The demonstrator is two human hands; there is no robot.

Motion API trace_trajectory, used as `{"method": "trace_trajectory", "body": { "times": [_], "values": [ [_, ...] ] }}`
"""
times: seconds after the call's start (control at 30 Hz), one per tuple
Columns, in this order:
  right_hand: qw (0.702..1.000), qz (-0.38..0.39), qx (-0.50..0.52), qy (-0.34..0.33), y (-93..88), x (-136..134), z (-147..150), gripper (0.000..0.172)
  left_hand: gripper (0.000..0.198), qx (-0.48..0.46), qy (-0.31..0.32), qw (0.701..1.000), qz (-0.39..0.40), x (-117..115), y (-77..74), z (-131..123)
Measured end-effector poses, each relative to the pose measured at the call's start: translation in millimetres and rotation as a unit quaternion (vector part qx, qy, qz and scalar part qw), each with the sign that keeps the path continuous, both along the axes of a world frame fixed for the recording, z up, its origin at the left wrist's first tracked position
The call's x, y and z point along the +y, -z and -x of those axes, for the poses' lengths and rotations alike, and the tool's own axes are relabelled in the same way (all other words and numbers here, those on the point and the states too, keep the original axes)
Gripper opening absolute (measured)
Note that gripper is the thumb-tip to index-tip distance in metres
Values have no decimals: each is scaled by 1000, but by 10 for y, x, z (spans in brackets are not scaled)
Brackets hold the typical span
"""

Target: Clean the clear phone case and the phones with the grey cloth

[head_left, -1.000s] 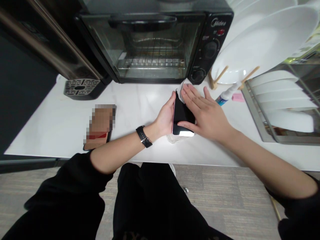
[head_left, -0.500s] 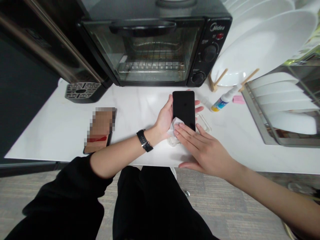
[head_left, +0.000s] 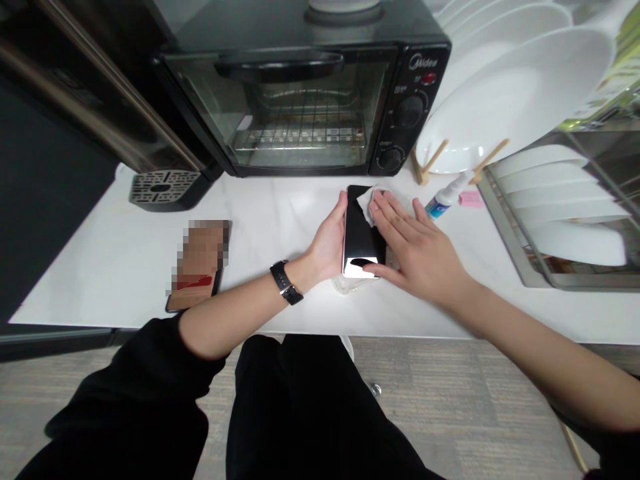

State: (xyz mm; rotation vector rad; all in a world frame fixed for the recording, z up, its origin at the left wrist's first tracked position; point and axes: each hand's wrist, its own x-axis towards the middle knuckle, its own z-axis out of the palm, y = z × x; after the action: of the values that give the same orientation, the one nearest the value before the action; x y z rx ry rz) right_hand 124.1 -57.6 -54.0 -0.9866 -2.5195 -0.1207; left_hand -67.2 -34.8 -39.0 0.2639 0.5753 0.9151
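My left hand (head_left: 327,241) holds a black smartphone (head_left: 356,233) from its left side and from beneath, with the dark screen facing up. Bright light reflects off the phone's lower end. My right hand (head_left: 417,250) presses a white wipe (head_left: 367,203) against the upper right of the screen with its fingertips. Its thumb lies over the phone's lower part. A clear phone case (head_left: 345,285) lies on the counter below the phone, partly hidden. Just beyond my right fingers stands a white spray bottle (head_left: 447,197) with a blue label.
Behind the hands is a black toaster oven (head_left: 295,170). A second phone (head_left: 195,267) with a blurred screen lies at left, near a machine's drip tray (head_left: 163,189). To the right are a pink block (head_left: 471,199), a large white plate (head_left: 515,93) and a metal dish rack (head_left: 520,260).
My right hand has slid the wipe from the phone's lower left up to its upper right. The phone has tilted, and a bright reflection now shows at its lower end.
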Motion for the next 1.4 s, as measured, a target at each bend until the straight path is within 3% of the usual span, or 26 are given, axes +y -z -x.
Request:
{"method": "trace_trajectory", "body": {
  "times": [0.2, 0.37, 0.5, 0.6, 0.77, 0.93, 1.07, 1.2, 1.3, 1.4],
  "values": [
    [998, 23, 23, -57, -14, 64, 226, 106, 65, -2, -15, 1000, 24, 1, 42, -10],
    [995, 18, 7, -102, 43, -279, 223, 102, 85, -8, 62, 997, 46, -22, 5, 38],
    [991, 17, -34, -131, 66, -552, 90, 90, 71, 20, 10, 1000, -11, -63, -50, 34],
    [990, 7, -53, -129, 53, -622, -26, 84, 71, 25, 7, 999, -24, -63, -45, 24],
    [997, -24, -51, -58, -3, -385, -148, 89, 78, -4, 79, 997, 13, 9, 51, 38],
    [1000, -4, -17, -16, -59, 32, -10, 97, 66, 1, 49, 999, 17, 48, 108, 55],
    [1000, 2, -7, -27, -58, 140, 180, 99, 67, 12, 53, 998, 36, 49, 110, 44],
    [999, -7, 0, -54, 2, -46, 253, 94, 70, 6, 49, 998, 44, 43, 74, 30],
    [996, -5, 6, -85, 60, -263, 220, 77, 79, 14, 67, 997, 37, 20, 19, 29],
    [992, -15, 22, -126, 95, -445, 104, 71, 73, 35, 51, 998, -2, -8, -36, 39]
  ]
}}
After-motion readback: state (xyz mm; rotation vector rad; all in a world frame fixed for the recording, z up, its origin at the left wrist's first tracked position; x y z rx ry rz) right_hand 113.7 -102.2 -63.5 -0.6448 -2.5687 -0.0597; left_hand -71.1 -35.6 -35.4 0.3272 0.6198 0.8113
